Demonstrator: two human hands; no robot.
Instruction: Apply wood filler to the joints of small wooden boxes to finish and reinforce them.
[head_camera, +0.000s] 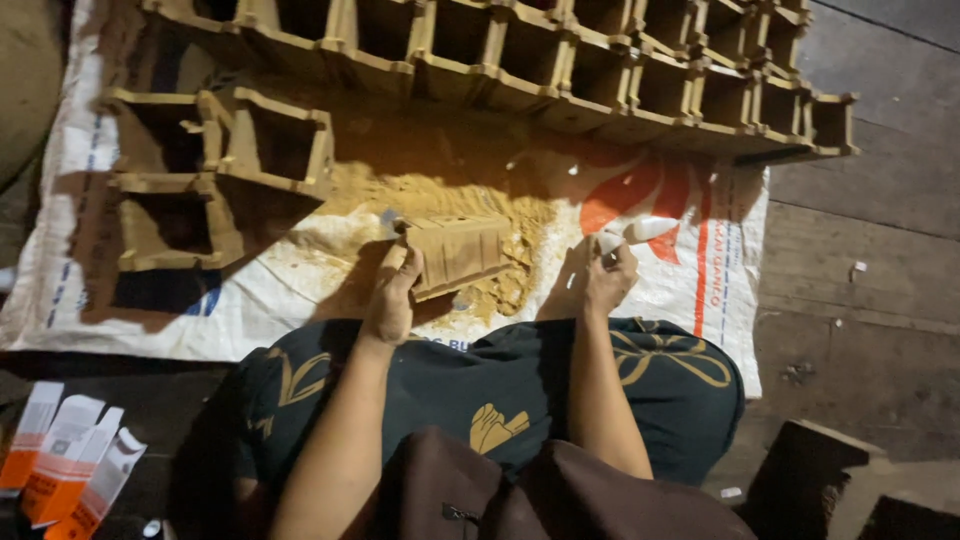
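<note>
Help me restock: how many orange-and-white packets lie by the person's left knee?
4 orange-and-white packets show, fanned side by side at the lower left edge on the dark floor; more may lie hidden beyond the frame.

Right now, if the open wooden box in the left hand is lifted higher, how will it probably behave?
The wooden box probably stays stiff: its walls look like flat boards. It seems light for its size, since it is hollow and the left hand alone holds it. Its flat sides make rolling unlikely, but the sawdust around it may make the grip slippery.
</note>
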